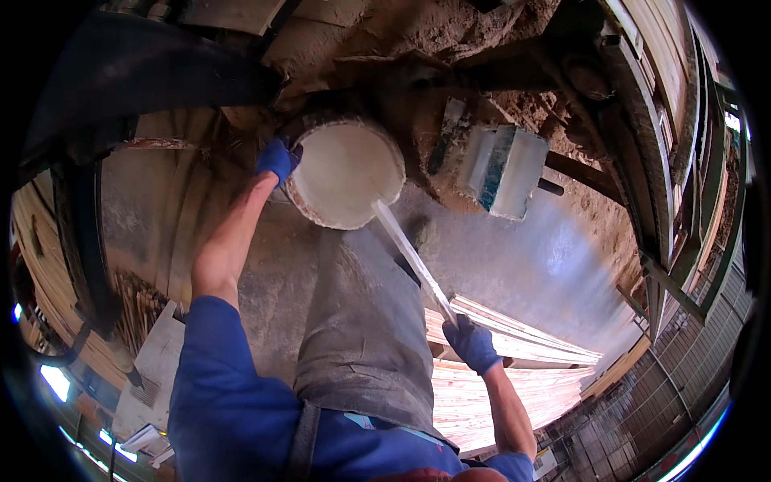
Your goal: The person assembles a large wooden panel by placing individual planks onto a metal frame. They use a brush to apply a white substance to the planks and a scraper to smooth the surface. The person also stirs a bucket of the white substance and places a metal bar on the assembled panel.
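A round bucket (294, 191) holds a cream-white, thick-looking liquid (341, 169) with a smooth surface. My left hand (279, 161), in a blue glove, grips the left side of its rim; some fingers are hidden behind the edge. My right hand (472, 344), also gloved in blue, is closed round the near end of a long, flat, white-coated stick (416, 261). The stick slants up to the left, and its far tip reaches the liquid at the bucket's near right edge.
Right of the bucket lies a box-like piece with teal sides and white coating (514, 173). Stacked wood strips (514, 386) lie by my right arm. Dark machine parts (152, 68) stand at the far left, and brown sawdust-like heaps (418, 32) lie behind.
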{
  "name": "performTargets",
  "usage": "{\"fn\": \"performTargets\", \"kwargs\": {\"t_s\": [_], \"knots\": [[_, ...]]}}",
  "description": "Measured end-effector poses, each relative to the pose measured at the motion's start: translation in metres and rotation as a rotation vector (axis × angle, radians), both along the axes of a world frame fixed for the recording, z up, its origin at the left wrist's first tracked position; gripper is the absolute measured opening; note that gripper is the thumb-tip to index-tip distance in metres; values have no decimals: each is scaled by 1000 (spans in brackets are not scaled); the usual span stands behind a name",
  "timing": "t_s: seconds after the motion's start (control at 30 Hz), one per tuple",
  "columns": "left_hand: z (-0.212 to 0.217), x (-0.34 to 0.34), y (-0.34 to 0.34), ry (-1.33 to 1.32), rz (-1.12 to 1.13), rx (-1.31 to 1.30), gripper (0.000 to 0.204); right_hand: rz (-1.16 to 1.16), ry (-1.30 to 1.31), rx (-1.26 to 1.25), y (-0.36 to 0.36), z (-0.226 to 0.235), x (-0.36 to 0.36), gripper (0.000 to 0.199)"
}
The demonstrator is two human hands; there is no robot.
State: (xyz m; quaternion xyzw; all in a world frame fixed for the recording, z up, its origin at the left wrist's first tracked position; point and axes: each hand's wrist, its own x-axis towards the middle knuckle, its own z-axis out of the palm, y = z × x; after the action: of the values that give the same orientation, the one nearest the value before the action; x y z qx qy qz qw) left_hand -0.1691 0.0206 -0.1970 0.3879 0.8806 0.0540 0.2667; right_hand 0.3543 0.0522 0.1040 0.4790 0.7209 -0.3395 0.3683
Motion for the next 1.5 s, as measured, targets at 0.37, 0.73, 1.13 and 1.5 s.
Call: {"fn": "performTargets", "kwargs": {"t_s": [0.37,0.73,1.13,1.5], "knots": [[71,85,-28,-113,-6,119,56,34,179,100,34,-44,-33,53],[287,144,-71,-123,490,112,41,335,613,199,111,-78,24,47],[431,251,-68,29,640,289,46,451,806,290,270,49,238,39],[521,342,37,52,459,354,52,349,882,249,263,124,207,47]]}}
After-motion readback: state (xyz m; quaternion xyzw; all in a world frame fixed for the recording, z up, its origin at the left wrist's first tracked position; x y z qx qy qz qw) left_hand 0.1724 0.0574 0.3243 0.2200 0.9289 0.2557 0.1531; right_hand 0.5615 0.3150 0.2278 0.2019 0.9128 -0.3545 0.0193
